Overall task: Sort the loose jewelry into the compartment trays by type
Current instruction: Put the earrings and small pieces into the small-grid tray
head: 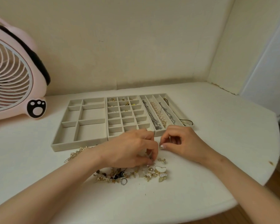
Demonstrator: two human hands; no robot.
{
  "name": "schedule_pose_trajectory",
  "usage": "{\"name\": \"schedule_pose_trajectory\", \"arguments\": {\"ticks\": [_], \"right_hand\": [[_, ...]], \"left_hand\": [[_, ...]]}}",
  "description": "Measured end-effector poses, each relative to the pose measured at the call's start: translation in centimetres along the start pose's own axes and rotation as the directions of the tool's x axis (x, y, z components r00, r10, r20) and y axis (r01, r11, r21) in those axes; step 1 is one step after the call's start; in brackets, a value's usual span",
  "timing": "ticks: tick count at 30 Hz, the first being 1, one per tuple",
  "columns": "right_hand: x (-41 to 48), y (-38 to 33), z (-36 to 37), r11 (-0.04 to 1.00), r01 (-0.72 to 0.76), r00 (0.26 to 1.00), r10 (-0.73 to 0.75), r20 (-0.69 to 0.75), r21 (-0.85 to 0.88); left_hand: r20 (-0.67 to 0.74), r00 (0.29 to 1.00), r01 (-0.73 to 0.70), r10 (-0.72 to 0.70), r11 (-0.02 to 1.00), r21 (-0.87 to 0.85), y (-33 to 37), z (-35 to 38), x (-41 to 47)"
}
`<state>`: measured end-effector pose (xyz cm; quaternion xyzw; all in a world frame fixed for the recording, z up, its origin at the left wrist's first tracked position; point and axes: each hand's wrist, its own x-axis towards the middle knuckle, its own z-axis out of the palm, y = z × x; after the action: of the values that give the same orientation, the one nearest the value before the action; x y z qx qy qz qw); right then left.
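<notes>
Loose jewelry point(131, 173) lies in a heap on the white table: beads, gold bits, a silver ring point(124, 181) and a white heart piece point(160, 169). My left hand point(131, 149) reaches down into the heap's top edge, and its fingertips pinch a small piece there. My right hand point(181, 143) hovers just right of it with curled fingers and the thumb pointing left. I see nothing between its fingers. Behind the hands stand three beige trays: a big-compartment tray point(81, 120), a small-grid tray point(115, 118) with a few earrings, and a long-slot tray point(174, 110) with necklaces.
A pink fan point(14, 78) with a paw print stands at the far left of the table. A tangle of gold chain point(76, 153) lies in front of the left tray. Walls close off the back and right, and the table's rounded edge point(265, 175) curves at the right.
</notes>
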<state>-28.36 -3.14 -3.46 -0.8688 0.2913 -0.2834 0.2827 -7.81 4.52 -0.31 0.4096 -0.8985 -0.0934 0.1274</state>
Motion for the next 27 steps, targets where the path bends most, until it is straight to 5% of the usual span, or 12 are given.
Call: {"name": "schedule_pose_trajectory", "arguments": {"ticks": [8, 16, 27], "right_hand": [[0.0, -0.1, -0.1, 1.000, -0.004, 1.000, 0.004, -0.017, 0.000], [0.1, -0.1, -0.2, 0.997, 0.050, 0.986, -0.057, -0.156, -0.051], [0.3, 0.4, 0.1, 0.998, 0.059, 0.983, -0.062, -0.170, -0.026]], "left_hand": [[-0.126, 0.991, 0.017, -0.038, 0.987, -0.163, -0.7, 0.0, 0.0], [-0.245, 0.938, 0.118, -0.247, 0.887, -0.446, -1.0, -0.3, 0.1], [-0.363, 0.810, 0.292, -0.460, 0.854, -0.429, -4.2, -2.0, 1.5]]}}
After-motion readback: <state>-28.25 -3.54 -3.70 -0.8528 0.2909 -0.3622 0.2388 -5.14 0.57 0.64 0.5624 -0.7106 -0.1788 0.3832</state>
